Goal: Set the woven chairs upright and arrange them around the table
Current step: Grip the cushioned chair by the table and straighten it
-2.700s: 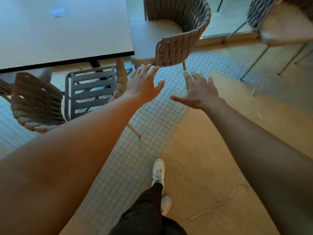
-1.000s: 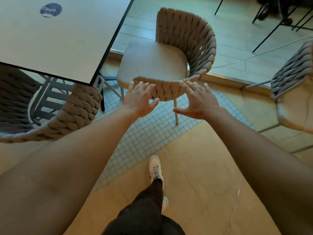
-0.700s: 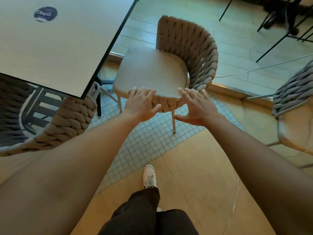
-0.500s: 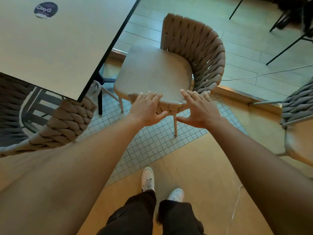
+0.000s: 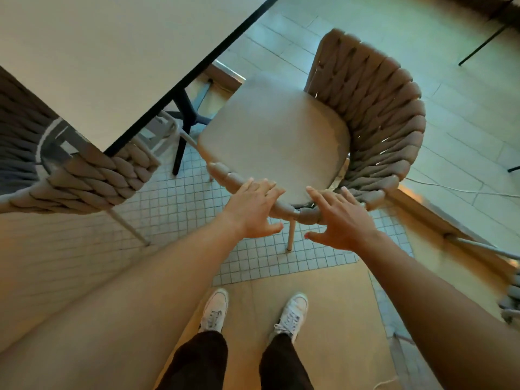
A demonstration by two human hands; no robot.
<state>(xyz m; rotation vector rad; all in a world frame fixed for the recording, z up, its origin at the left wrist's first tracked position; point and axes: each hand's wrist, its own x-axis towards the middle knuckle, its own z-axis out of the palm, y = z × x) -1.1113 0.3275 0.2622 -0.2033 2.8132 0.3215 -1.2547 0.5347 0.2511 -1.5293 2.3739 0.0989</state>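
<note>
Single head-worn wide-angle view, looking steeply down and forward from standing height. Nearest: forearms and white sneakers [image 5: 289,315] at bottom edge. Farther ahead: pale square tabletop [image 5: 112,57], upper left, and upright beige woven-rope chair [image 5: 374,114].

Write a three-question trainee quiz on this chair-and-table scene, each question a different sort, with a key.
1. True or false: the upright woven chair in front of the person has its seat facing up.
2. Which part of that chair do the left hand and right hand rest on? A) the backrest top B) the near woven rim C) a leg
3. Fill in: the tipped chair lies partly under the corner of the ____.

Key: 1 true; 2 B; 3 table.
</note>
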